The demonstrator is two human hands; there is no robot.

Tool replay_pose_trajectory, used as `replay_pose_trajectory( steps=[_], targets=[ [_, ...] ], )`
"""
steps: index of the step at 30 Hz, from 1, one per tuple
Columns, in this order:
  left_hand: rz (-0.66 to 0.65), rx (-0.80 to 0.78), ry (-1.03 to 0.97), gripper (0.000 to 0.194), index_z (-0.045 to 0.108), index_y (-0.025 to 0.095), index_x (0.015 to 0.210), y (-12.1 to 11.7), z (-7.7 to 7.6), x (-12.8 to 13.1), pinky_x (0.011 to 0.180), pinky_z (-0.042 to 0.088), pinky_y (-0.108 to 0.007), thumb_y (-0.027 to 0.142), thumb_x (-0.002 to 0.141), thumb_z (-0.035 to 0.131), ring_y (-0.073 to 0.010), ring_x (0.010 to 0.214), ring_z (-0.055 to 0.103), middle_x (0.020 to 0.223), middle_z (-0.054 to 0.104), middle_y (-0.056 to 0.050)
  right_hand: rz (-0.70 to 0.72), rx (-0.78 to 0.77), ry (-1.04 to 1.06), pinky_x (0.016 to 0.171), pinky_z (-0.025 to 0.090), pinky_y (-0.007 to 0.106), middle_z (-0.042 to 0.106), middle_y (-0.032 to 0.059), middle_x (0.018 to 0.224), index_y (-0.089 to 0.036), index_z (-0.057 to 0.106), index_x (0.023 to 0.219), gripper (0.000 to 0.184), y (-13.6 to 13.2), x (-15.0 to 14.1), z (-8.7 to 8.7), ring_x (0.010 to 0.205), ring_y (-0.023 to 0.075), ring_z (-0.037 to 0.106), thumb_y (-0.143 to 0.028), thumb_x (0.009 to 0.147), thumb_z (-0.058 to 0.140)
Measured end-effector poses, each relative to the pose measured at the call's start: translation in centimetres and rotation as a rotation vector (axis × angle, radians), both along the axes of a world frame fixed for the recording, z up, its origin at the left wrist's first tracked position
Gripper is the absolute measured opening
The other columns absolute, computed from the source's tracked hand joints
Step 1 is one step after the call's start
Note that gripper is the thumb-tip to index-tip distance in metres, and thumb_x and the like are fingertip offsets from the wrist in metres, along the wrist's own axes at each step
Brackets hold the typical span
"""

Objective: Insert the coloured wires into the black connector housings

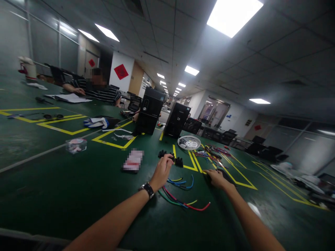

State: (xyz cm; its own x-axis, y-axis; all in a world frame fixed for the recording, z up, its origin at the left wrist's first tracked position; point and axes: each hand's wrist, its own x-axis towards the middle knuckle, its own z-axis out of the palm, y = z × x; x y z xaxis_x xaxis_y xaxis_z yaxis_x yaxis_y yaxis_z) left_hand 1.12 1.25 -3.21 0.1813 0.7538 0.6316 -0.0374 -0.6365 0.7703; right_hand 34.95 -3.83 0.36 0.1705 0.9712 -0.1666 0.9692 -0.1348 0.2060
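My left hand (162,169), with a black watch on the wrist, has its fingers curled over a row of black ribbed blocks (179,161) that look like terminal blocks. Part of the row is hidden by the fingers. To the right, my right hand (217,178) lies low at the table, fingers bent together against a dark object (227,176) whose kind I cannot make out. Between my forearms lie loose cut wires: a blue wire (192,182), a red wire (202,209) and a green wire (167,198), among several others.
Two black computer towers (150,111) stand ahead. A white round basket (188,143) and a heap of coloured wires (216,153) are at the right. A blurred pink item (133,160), a clear box (76,145) and gloves (96,122) lie left. Another person (91,90) sits far left.
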Motion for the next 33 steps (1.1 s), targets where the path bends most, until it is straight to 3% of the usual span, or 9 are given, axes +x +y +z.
replay_pose_trajectory(
  steps=[5, 10, 14, 17, 20, 23, 27, 30, 33],
  targets=[
    [-0.037, -0.059, -0.032, 0.028, 0.050, 0.018, 0.110, 0.1, 0.3, -0.8, 0.082, 0.042, -0.031, 0.034, 0.094, 0.034, -0.0172, 0.084, 0.059, 0.085, 0.064, -0.004, 0.051, 0.028, 0.072, 0.093, 0.039, 0.033, 0.058, 0.0109, 0.123, -0.024, 0.037, 0.142, 0.084, 0.3, -2.0, 0.7, 0.113, 0.0221, 0.054, 0.008, 0.065, 0.042],
    [-0.096, -0.239, -0.160, 0.029, 0.052, 0.020, 0.105, 0.3, 0.8, -1.2, 0.077, 0.044, -0.030, 0.043, 0.091, 0.041, -0.0176, 0.085, 0.059, 0.086, 0.065, -0.005, 0.189, 0.297, 0.263, 0.095, 0.040, 0.034, 0.061, 0.0111, 0.117, -0.016, 0.039, 0.139, 0.071, -0.1, -6.6, 3.0, 0.108, 0.0228, 0.057, -0.003, 0.070, 0.053],
    [-0.409, -0.572, -0.320, 0.045, 0.048, 0.022, 0.113, -0.4, 1.3, -1.0, 0.069, 0.047, -0.029, 0.058, 0.086, 0.043, -0.0173, 0.081, 0.061, 0.099, 0.065, -0.010, 0.383, 0.568, 0.462, 0.094, 0.042, 0.036, 0.064, 0.0081, 0.111, -0.021, 0.046, 0.134, 0.058, 0.0, -14.6, 4.4, 0.103, 0.0220, 0.059, -0.018, 0.077, 0.059],
    [-0.645, -0.731, -0.453, 0.050, 0.047, 0.025, 0.116, -0.8, 1.3, -1.1, 0.067, 0.051, -0.032, 0.063, 0.084, 0.043, -0.0177, 0.081, 0.063, 0.104, 0.062, -0.010, 0.532, 0.629, 0.586, 0.094, 0.043, 0.037, 0.063, 0.0087, 0.112, -0.020, 0.050, 0.129, 0.053, 0.9, -20.7, 4.4, 0.105, 0.0217, 0.058, -0.022, 0.078, 0.061],
    [-0.526, -0.737, -0.587, 0.039, 0.047, 0.024, 0.111, -0.2, 1.2, -1.6, 0.064, 0.053, -0.033, 0.054, 0.087, 0.045, -0.0164, 0.078, 0.063, 0.100, 0.061, -0.007, 0.637, 0.680, 0.673, 0.095, 0.041, 0.035, 0.058, 0.0103, 0.120, -0.018, 0.054, 0.123, 0.041, 1.4, -24.4, 4.0, 0.110, 0.0205, 0.054, -0.023, 0.083, 0.056],
    [-0.319, -0.728, -0.650, 0.034, 0.040, 0.025, 0.115, 1.3, 1.1, -2.6, 0.059, 0.055, -0.033, 0.049, 0.090, 0.042, -0.0133, 0.065, 0.063, 0.090, 0.061, -0.004, 0.570, 0.810, 0.681, 0.088, 0.043, 0.031, 0.062, 0.0096, 0.110, -0.017, 0.061, 0.106, 0.024, 1.0, -24.9, 3.5, 0.102, 0.0192, 0.057, -0.022, 0.087, 0.047],
    [-0.203, -0.706, -0.652, 0.044, 0.027, 0.028, 0.124, 2.7, 1.1, -3.3, 0.057, 0.055, -0.032, 0.047, 0.089, 0.046, -0.0104, 0.054, 0.060, 0.086, 0.060, -0.002, 0.485, 0.481, 0.543, 0.064, 0.041, 0.026, 0.066, 0.0034, 0.075, -0.018, 0.066, 0.082, 0.020, -0.8, -23.3, 1.8, 0.068, 0.0165, 0.059, -0.036, 0.084, 0.057],
    [-0.175, -0.697, -0.622, 0.046, 0.025, 0.027, 0.126, 2.9, 0.9, -3.2, 0.054, 0.054, -0.031, 0.045, 0.089, 0.046, -0.0112, 0.052, 0.061, 0.086, 0.061, -0.003, 0.467, 0.239, 0.443, 0.060, 0.037, 0.024, 0.068, 0.0036, 0.073, -0.020, 0.069, 0.079, 0.018, -2.3, -22.5, 0.2, 0.068, 0.0172, 0.061, -0.037, 0.076, 0.066],
    [-0.177, -0.690, -0.569, 0.046, 0.026, 0.026, 0.126, 2.8, 0.7, -2.8, 0.053, 0.054, -0.032, 0.045, 0.089, 0.047, -0.0131, 0.052, 0.062, 0.086, 0.063, -0.004, 0.477, 0.196, 0.491, 0.058, 0.036, 0.023, 0.069, 0.0041, 0.074, -0.019, 0.070, 0.082, 0.013, -3.0, -22.3, -0.7, 0.067, 0.0163, 0.062, -0.029, 0.078, 0.061]
  ],
)
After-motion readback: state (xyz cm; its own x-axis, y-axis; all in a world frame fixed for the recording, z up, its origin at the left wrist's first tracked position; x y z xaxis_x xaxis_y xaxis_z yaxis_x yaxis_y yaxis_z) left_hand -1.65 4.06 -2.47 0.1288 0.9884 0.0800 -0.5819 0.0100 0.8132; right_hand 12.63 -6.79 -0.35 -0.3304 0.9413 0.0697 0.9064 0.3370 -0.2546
